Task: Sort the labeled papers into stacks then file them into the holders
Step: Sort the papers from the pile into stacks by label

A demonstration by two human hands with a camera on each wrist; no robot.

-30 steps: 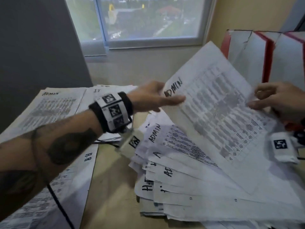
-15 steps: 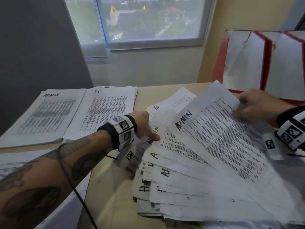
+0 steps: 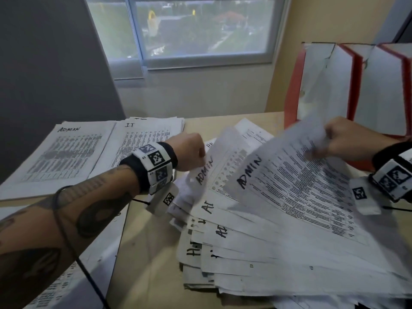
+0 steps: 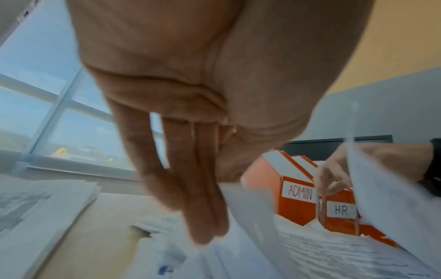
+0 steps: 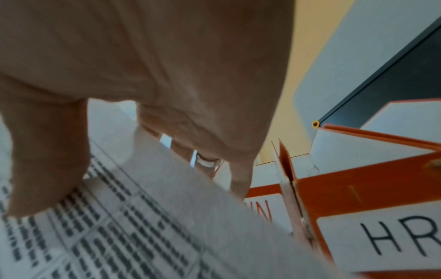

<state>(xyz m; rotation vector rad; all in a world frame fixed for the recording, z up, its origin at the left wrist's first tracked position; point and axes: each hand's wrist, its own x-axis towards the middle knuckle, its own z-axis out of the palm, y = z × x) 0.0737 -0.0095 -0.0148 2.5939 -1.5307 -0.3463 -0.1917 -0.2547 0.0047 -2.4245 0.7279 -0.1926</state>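
Observation:
A fanned pile of labeled papers [image 3: 256, 253] lies on the table's right half. My left hand [image 3: 191, 152] pinches the left edge of one ADMIN sheet [image 3: 225, 157] and lifts it off the pile, so it curls upward; in the left wrist view its fingers [image 4: 203, 207] point straight down beside that sheet [image 4: 250, 211]. My right hand [image 3: 343, 139] pinches the top edge of a second ADMIN sheet [image 3: 296, 192], thumb [image 5: 43, 160] on the printed face [image 5: 119, 236]. Red holders [image 3: 294, 85] stand behind, labeled ADMIN [image 4: 299, 192] and HR [image 5: 393, 239].
Sorted stacks lie at the left: ADMIN [image 3: 62, 152], IT [image 3: 145, 139] and one more at the near left edge [image 3: 55, 284]. Bare tabletop [image 3: 145, 241] shows between those stacks and the pile. A window and a grey panel stand behind the table.
My left hand dropped from the raised sheet to the pile and now lifts another ADMIN sheet's edge. The right hand came lower and still holds a sheet by its top.

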